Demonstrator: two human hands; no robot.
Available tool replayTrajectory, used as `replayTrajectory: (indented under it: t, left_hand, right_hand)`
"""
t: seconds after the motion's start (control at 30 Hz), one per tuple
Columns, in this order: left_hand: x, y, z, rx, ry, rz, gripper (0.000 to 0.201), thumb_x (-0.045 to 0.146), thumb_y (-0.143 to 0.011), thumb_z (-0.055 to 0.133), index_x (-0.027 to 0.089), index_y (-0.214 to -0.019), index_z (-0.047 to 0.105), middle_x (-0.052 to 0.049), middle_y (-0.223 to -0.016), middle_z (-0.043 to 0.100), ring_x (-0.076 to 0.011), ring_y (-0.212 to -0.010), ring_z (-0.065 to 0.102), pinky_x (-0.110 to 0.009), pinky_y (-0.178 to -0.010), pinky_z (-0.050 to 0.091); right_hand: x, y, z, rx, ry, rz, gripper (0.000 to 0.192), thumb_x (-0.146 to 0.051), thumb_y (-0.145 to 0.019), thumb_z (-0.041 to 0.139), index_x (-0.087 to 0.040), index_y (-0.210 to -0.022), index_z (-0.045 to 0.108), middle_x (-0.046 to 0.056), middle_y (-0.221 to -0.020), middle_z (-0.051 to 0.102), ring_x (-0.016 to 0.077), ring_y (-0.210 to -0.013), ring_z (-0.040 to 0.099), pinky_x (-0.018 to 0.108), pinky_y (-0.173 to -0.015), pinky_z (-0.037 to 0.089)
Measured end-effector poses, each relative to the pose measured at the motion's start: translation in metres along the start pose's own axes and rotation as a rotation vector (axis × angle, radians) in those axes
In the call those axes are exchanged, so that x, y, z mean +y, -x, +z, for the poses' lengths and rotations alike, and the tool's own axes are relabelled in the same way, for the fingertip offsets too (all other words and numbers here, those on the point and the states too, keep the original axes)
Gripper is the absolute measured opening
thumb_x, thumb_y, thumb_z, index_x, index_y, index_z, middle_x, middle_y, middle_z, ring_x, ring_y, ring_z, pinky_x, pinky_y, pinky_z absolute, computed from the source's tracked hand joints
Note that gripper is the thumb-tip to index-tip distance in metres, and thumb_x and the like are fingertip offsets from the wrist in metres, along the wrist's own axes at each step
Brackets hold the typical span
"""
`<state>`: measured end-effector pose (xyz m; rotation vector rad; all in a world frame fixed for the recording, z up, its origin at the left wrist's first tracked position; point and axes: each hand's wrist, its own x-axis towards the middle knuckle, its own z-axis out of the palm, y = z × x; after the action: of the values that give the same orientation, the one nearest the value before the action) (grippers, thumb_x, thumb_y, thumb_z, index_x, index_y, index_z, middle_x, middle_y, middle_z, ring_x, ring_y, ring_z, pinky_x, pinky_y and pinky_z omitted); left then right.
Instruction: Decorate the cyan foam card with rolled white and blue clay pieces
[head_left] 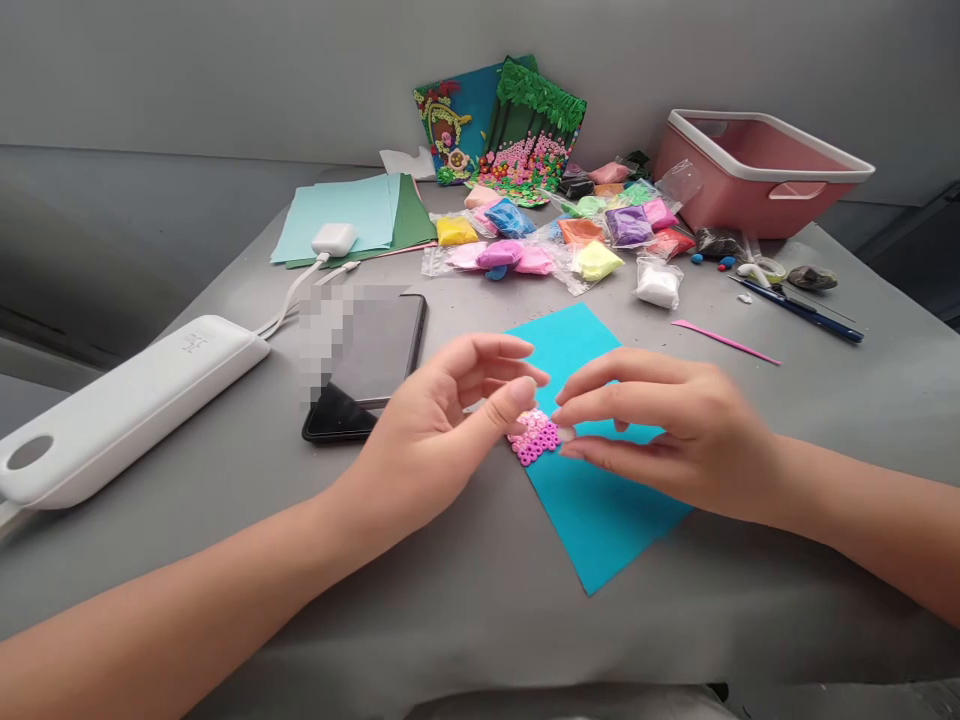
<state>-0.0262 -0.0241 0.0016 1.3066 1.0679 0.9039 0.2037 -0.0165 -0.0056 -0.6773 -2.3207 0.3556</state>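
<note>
A blue sheet of paper (592,530) lies at an angle on the table, with a patch of small pink and magenta clay rings (536,440) at its left edge. Over that edge is my left hand (442,420), its fingers loosely curved and its thumb apart from the index finger; nothing shows in it. My right hand (660,420) reaches over the sheet from the other side. Its thumb and fingertips close on a small whitish bit of clay (566,434), right beside the pink rings. My fingers cover part of the patch.
Several bags of coloured clay (504,254) lie behind the sheet, before two decorated panels (536,130) and a pink basket (750,190). A pink modelling tool (727,342) and dark blue pen-like tool (806,312) lie right. Left are a phone (375,345), power bank (135,410) and coloured papers (337,210).
</note>
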Motion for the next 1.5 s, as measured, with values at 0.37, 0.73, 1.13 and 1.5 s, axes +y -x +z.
replayTrajectory:
  t: [0.37, 0.73, 1.13, 1.5]
  left_hand:
    - [-0.002, -0.003, -0.005, 0.056, -0.015, 0.064, 0.016, 0.033, -0.094, 0.071, 0.023, -0.105, 0.067, 0.001, -0.099, 0.073, -0.0108, -0.091, 0.069, -0.018, -0.076, 0.057]
    - [-0.006, -0.003, -0.005, -0.230, 0.143, -0.148, 0.053, 0.034, -0.076, 0.089, 0.025, -0.119, 0.060, 0.001, -0.094, 0.082, -0.0170, -0.090, 0.076, -0.030, -0.081, 0.062]
    - [-0.004, -0.005, -0.004, -0.195, 0.133, -0.145, 0.039, 0.033, -0.083, 0.084, 0.023, -0.115, 0.063, 0.002, -0.087, 0.080, -0.0132, -0.083, 0.075, -0.024, -0.073, 0.060]
    - [-0.003, -0.008, -0.006, -0.132, 0.058, -0.150, 0.027, 0.034, -0.080, 0.086, 0.027, -0.104, 0.074, 0.003, -0.103, 0.079, -0.0119, -0.097, 0.075, -0.018, -0.083, 0.060]
  right_hand:
    - [0.008, 0.005, 0.011, -0.272, -0.040, 0.104, 0.013, -0.026, -0.094, 0.071, -0.026, -0.103, 0.080, 0.009, -0.113, 0.065, 0.0200, -0.102, 0.062, 0.034, -0.085, 0.055]
    - [0.001, -0.003, 0.011, 0.069, 0.017, -0.078, 0.007, -0.018, -0.092, 0.073, -0.020, -0.098, 0.069, 0.002, -0.084, 0.066, 0.0123, -0.075, 0.060, 0.029, -0.071, 0.051]
    - [0.004, -0.006, -0.005, 0.114, 0.121, -0.045, 0.012, -0.030, -0.094, 0.072, -0.020, -0.101, 0.070, 0.007, -0.091, 0.071, 0.0170, -0.083, 0.068, 0.030, -0.073, 0.056]
    - [0.060, -0.015, -0.094, -0.587, 0.636, 0.879, 0.018, -0.033, -0.084, 0.067, -0.026, -0.100, 0.070, 0.007, -0.095, 0.075, 0.0256, -0.073, 0.066, 0.036, -0.059, 0.045]
